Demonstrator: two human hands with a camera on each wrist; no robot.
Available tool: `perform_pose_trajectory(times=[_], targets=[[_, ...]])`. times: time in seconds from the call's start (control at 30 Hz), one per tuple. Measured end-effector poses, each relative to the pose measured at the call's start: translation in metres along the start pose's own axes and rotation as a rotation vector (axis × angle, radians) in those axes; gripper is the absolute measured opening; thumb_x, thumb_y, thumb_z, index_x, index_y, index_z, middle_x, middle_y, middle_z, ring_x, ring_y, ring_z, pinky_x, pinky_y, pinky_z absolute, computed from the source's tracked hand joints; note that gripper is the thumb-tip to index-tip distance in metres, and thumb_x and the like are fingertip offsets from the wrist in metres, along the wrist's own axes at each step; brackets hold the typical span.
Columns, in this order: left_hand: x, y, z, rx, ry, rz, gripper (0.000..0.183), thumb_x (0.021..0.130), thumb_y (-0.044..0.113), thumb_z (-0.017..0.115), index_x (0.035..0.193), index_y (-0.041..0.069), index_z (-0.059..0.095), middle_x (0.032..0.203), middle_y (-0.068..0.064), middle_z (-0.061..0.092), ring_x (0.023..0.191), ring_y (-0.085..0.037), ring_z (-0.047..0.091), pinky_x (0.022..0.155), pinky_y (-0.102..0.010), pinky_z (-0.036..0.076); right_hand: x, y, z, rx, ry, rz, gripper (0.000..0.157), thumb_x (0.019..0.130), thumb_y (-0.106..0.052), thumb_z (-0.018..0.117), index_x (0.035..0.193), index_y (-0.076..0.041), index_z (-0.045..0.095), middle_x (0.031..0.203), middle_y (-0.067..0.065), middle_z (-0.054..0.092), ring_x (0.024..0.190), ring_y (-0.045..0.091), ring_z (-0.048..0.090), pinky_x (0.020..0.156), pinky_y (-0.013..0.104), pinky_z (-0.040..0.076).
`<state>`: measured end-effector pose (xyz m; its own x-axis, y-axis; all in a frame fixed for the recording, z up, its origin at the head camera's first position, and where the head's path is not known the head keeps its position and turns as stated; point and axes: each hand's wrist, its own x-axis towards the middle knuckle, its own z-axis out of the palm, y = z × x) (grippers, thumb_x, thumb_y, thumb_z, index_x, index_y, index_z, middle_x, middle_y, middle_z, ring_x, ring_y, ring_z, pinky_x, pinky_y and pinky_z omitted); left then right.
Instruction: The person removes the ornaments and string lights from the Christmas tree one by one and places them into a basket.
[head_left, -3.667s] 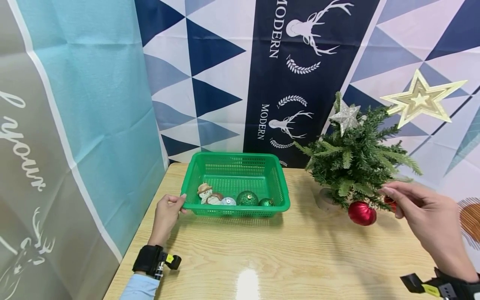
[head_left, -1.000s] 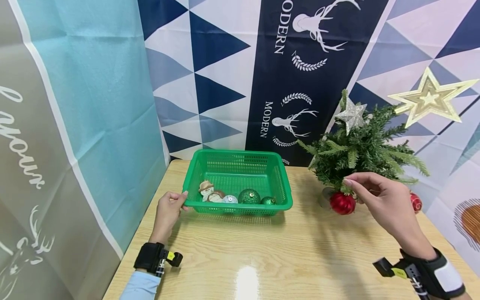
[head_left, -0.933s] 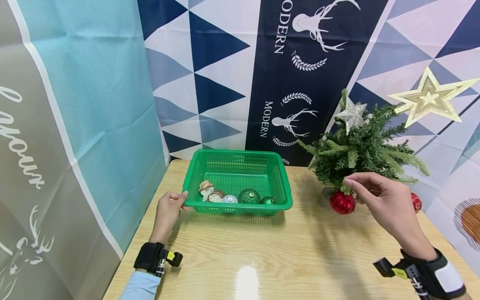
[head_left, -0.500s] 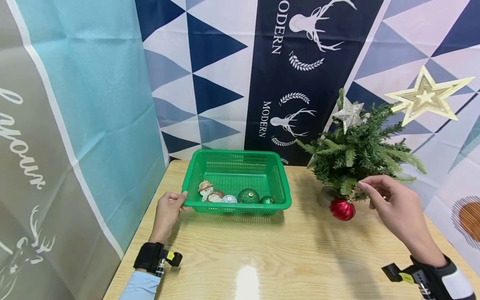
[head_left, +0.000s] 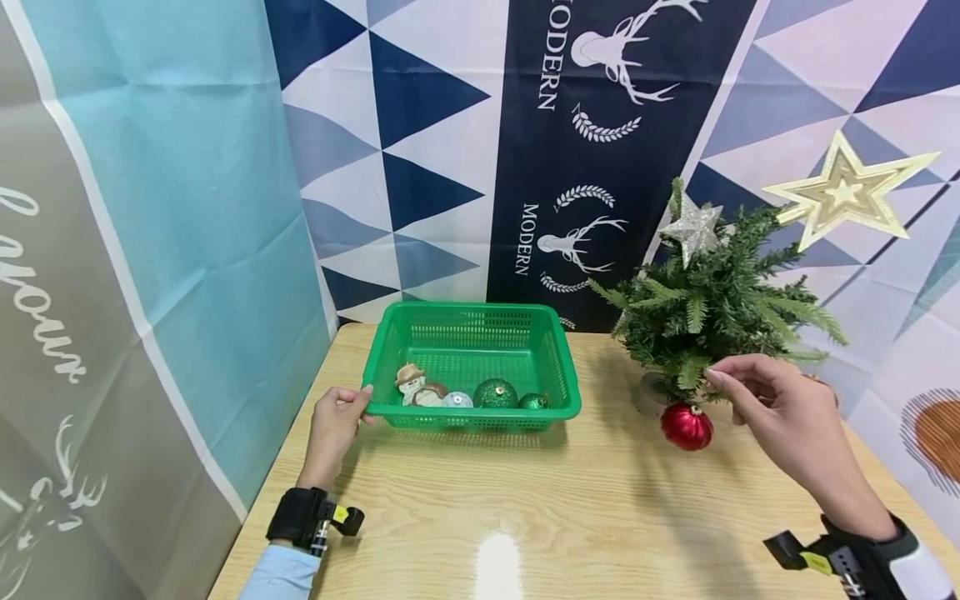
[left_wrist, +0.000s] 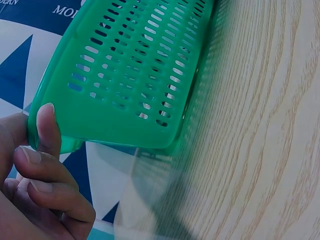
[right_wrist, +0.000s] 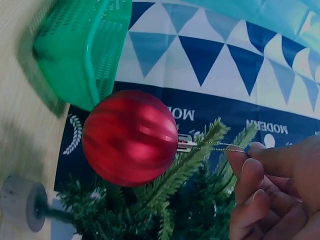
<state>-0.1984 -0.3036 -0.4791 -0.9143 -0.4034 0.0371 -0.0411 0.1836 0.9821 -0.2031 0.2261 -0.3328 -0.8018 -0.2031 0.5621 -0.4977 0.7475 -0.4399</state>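
Observation:
In the head view, my left hand point(head_left: 335, 429) pinches the near left corner of a green plastic basket point(head_left: 480, 414) by its rim. The left wrist view shows the thumb and forefinger over that rim point(left_wrist: 47, 80). At the right, my right hand point(head_left: 783, 417) holds a thin gold loop of string point(right_wrist: 220, 147) between thumb and forefinger. The string runs to the silver cap of a shiny red Christmas bauble point(right_wrist: 130, 140), which overlaps the lower branches of a small Christmas tree point(head_left: 705, 317). In the head view this bauble point(head_left: 687, 427) hangs below a branch tip.
Inside the basket lie a snowman ornament point(head_left: 411, 383), a white bauble point(head_left: 457, 401) and two green glitter baubles point(head_left: 495, 394). A silver star point(head_left: 693, 229) and a large gold star point(head_left: 843, 192) decorate the tree. Its round base point(right_wrist: 24, 202) stands on the wooden table point(head_left: 420, 517).
Over the last second my right hand has shifted slightly right and down, and the red bauble sits a little lower. Earlier the hand was farther right. My left hand keeps its place on the basket.

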Motion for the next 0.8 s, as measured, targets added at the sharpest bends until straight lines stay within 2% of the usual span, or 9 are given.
perform_pose_trajectory(times=[0.3, 0.57, 0.8], targets=[[0.001, -0.001, 0.0, -0.007, -0.003, -0.007, 0.036, 0.104, 0.036, 0.064, 0.103, 0.001, 0.054, 0.075, -0.016, 0.072, 0.059, -0.034, 0.058, 0.051, -0.028, 0.035, 0.005, -0.011, 0.012, 0.057, 0.009, -0.084, 0.015, 0.097, -0.006, 0.073, 0.106, -0.018, 0.073, 0.071, -0.009, 0.066, 0.053, 0.005, 0.055, 0.048, 0.019, 0.037], [0.0, -0.002, 0.0, -0.005, 0.001, -0.011, 0.035, 0.104, 0.035, 0.064, 0.103, 0.001, 0.055, 0.08, -0.022, 0.073, 0.062, -0.035, 0.061, 0.052, -0.027, 0.036, 0.013, -0.025, 0.027, 0.089, 0.004, -0.159, 0.021, 0.094, -0.004, 0.075, 0.106, -0.021, 0.073, 0.078, -0.008, 0.069, 0.052, 0.005, 0.055, 0.048, 0.017, 0.041], [-0.002, -0.001, 0.001, 0.001, 0.004, 0.001, 0.035, 0.104, 0.035, 0.064, 0.102, 0.001, 0.055, 0.078, -0.021, 0.072, 0.056, -0.031, 0.055, 0.051, -0.027, 0.034, 0.022, -0.036, 0.038, 0.111, -0.01, -0.189, 0.017, 0.095, -0.006, 0.075, 0.104, -0.021, 0.073, 0.079, -0.013, 0.069, 0.052, 0.005, 0.054, 0.048, 0.018, 0.04]])
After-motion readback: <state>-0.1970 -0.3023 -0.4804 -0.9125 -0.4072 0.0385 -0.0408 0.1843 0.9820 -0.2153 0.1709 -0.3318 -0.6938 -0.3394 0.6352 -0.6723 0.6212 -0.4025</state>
